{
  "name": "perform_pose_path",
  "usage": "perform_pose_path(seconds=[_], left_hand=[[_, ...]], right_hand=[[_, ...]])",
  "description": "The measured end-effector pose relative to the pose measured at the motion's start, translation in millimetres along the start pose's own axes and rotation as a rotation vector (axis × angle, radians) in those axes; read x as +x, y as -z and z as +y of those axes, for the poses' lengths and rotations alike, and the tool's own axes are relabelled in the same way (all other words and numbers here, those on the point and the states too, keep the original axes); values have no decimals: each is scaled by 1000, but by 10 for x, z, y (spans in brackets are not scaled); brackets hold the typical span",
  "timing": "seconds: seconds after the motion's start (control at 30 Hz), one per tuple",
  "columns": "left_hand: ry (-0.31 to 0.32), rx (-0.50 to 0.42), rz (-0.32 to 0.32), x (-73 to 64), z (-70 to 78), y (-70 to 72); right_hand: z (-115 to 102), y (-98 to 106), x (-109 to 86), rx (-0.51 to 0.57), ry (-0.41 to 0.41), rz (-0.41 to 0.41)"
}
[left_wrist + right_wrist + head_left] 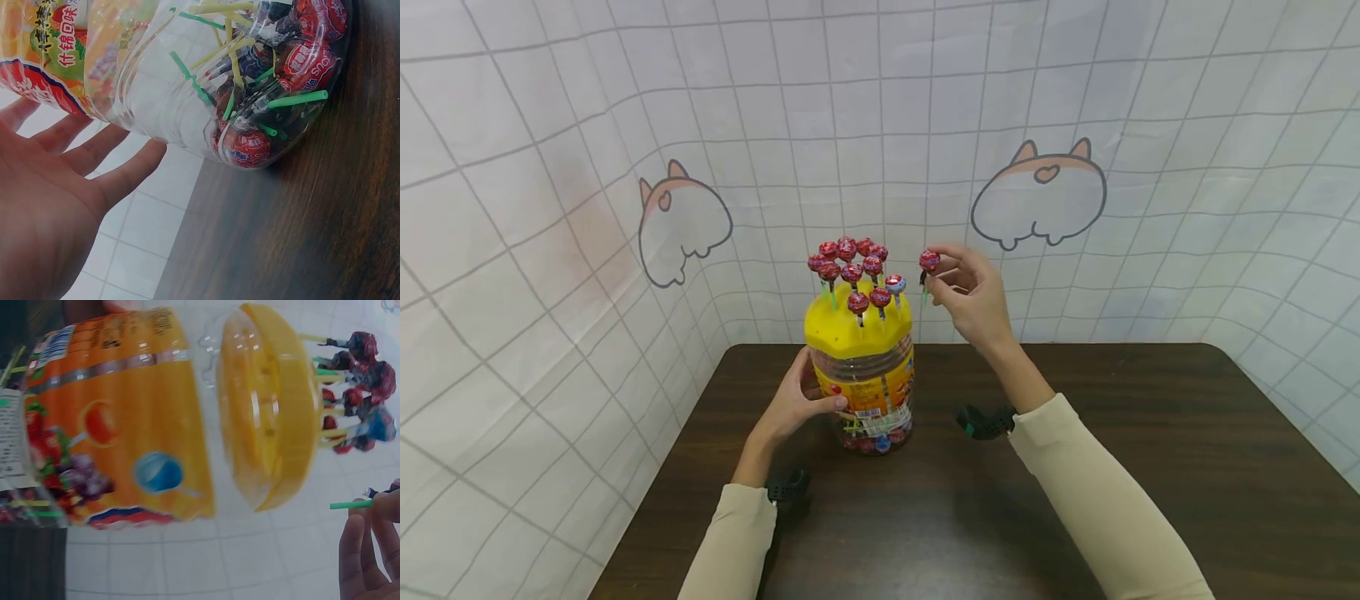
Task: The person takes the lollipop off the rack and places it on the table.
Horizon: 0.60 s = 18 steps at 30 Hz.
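Observation:
A clear plastic jar (898, 367) with a yellow lid (857, 335) and an orange label stands upright on the table. Several red-wrapped lollipops (852, 273) stick up from holes in the lid, along with one blue-and-white lollipop (895, 284). My left hand (792, 403) grips the jar's left side, thumb across the label. Beside the lid, to its right, my right hand (976, 292) pinches a red lollipop (929, 262); its green stick (350, 504) points at the jar in the right wrist view. Loose lollipops (306, 65) with green and yellow sticks lie inside the jar's bottom.
The dark wooden table (1097, 433) reaches back to a white gridded cloth (880, 100) with cartoon animal prints. Black wrist straps (987, 422) sit at both cuffs of the light sleeves (1097, 492).

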<state>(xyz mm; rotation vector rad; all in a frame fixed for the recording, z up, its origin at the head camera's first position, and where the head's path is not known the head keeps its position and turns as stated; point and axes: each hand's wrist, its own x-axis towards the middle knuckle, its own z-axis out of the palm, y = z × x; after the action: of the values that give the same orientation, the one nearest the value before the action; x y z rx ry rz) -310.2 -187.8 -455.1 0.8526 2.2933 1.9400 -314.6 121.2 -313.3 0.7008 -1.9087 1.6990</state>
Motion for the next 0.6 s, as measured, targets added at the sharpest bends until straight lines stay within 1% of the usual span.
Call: perform_pose_path(seconds=[0.23, 0.43, 0.6], left_hand=[[2, 4, 4, -5, 6, -12], [8, 21, 4, -3, 3, -7], [3, 13, -9, 21, 7, 3]], right_hand=[[203, 138, -295, 38, -117, 26], [467, 231, -587, 83, -204, 44], [685, 273, -766, 91, -298, 52]])
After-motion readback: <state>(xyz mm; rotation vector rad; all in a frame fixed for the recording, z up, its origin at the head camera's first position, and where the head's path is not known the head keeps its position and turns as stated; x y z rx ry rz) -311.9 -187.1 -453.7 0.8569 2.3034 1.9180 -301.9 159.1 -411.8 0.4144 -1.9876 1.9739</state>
